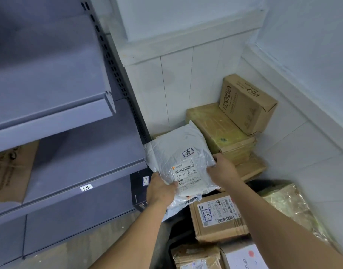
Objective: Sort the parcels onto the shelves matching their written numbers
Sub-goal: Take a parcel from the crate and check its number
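I hold a white plastic mailer bag (178, 150) in both hands above the parcel pile. It bears a shipping label and a handwritten number that reads 06 or 90. My left hand (160, 190) grips its near left edge and my right hand (222, 170) grips its right edge. To the left stand grey metal shelves (73, 156); one shelf edge carries a tag written 13 (86, 187). Below the bag lies a brown box marked 15 (217, 216). A black box tagged 03 (140, 188) sits beside the shelf's end.
Brown cardboard boxes (244, 105) are stacked in the tiled corner behind the bag. More boxes and a tape-wrapped parcel (285, 202) crowd the floor at the right and bottom. A cardboard box (9, 171) rests on the shelf at far left.
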A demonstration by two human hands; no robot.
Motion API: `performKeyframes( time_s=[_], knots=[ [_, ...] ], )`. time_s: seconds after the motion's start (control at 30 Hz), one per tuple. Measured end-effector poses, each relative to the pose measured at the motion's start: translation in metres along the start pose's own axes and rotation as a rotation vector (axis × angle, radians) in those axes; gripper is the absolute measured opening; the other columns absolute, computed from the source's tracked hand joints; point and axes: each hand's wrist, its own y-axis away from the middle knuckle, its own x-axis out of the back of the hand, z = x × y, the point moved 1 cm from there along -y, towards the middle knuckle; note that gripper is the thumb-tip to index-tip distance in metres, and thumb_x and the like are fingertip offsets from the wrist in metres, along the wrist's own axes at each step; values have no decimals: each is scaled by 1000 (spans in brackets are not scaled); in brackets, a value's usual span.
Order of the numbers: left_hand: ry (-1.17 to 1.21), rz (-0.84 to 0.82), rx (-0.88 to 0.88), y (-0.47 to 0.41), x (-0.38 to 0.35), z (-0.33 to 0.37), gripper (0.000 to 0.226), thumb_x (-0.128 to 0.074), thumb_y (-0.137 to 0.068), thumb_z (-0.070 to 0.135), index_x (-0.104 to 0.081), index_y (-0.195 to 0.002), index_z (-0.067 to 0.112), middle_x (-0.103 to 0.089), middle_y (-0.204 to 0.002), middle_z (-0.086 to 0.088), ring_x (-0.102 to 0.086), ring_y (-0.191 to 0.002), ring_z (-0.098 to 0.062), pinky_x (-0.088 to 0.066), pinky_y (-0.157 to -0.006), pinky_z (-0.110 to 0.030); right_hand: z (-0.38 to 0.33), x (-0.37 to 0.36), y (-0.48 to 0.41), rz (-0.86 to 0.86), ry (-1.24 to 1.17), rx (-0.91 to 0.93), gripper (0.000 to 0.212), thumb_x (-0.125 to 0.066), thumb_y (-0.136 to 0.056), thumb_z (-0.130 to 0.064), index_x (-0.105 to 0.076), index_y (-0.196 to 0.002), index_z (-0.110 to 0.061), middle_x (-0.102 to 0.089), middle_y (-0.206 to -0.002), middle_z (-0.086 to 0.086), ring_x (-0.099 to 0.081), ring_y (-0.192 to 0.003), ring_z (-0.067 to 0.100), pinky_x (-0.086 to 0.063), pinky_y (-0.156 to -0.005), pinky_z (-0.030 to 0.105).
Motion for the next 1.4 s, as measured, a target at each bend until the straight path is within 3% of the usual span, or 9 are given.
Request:
performKeyframes(
  time_s=[0.13, 0.3, 0.37, 0.5, 0.63, 0.73, 0.97, 1.23, 1.4],
  knots=[
    [15, -21, -44, 28, 5, -7, 45, -74, -88, 21, -52, -127, 17, -57, -109, 7, -59, -100, -21, -51, -91, -35, 4, 9, 40, 23, -12, -54, 34, -53, -95, -8, -51, -128, -14, -62, -95, 2, -64, -85, 22, -58, -73, 40],
    [55, -39, -126, 68, 19, -16, 63, -76, -86, 23, -46, -142, 24, -59, -133, 6, -59, -116, -22, -49, -100, -40, 10, 14, 93, 101, -60, -73, 41, -56, -96, -11, -48, -136, -12, -60, -96, -3, -64, -85, 19, -59, -73, 40],
    [80, -38, -165, 83, 26, -21, 61, -76, -87, 23, -47, -140, 26, -59, -132, 8, -60, -115, -20, -50, -100, -41, 10, 16, 115, 129, -100, -89, 41, -56, -96, -10, -47, -136, -14, -57, -91, -6, -63, -80, 16, -57, -67, 36],
    [107, -29, -252, 110, 42, -30, 55, -77, -85, 20, -51, -132, 29, -64, -118, 13, -62, -104, -16, -53, -93, -38, 9, 16, 162, 225, -162, -103, 43, -58, -90, -8, -50, -131, -20, -62, -97, -4, -65, -81, 17, -61, -70, 42],
    [133, -9, -366, 145, 63, -40, 51, -77, -84, 17, -53, -127, 31, -64, -110, 14, -61, -96, -14, -50, -84, -31, 10, 12, 214, 330, -182, -83, 36, -58, -88, -5, -52, -120, -21, -62, -93, -8, -63, -76, 11, -53, -57, 29],
    [167, 2, -449, 174, 81, -52, 54, -77, -83, 16, -52, -128, 33, -64, -114, 14, -61, -101, -14, -49, -86, -32, 10, 10, 254, 389, -215, -74, 33, -62, -87, -7, -52, -114, -23, -61, -92, -9, -62, -78, 11, -54, -64, 31],
    [277, 62, -630, 230, 135, -71, 53, -80, -79, 14, -55, -117, 41, -64, -108, 19, -62, -101, -9, -51, -87, -31, -8, 1, 328, 442, -368, 49, 38, -77, -83, -21, -56, -115, -22, -67, -99, -4, -69, -83, 16, -60, -74, 40],
    [317, 188, -752, 272, 188, -87, 57, -78, -79, 13, -52, -120, 43, -65, -108, 18, -61, -101, -10, -51, -89, -35, -40, -1, 382, 432, -477, 247, 46, -75, -86, -30, -54, -127, -32, -70, -111, -9, -72, -91, 15, -60, -82, 46],
    [375, 262, -738, 288, 213, -95, 59, -77, -79, 10, -51, -120, 44, -64, -109, 18, -61, -101, -8, -51, -88, -33, -63, -3, 399, 405, -465, 342, 42, -73, -90, -26, -51, -126, -28, -69, -106, -5, -70, -90, 14, -55, -71, 33]
  ],
)
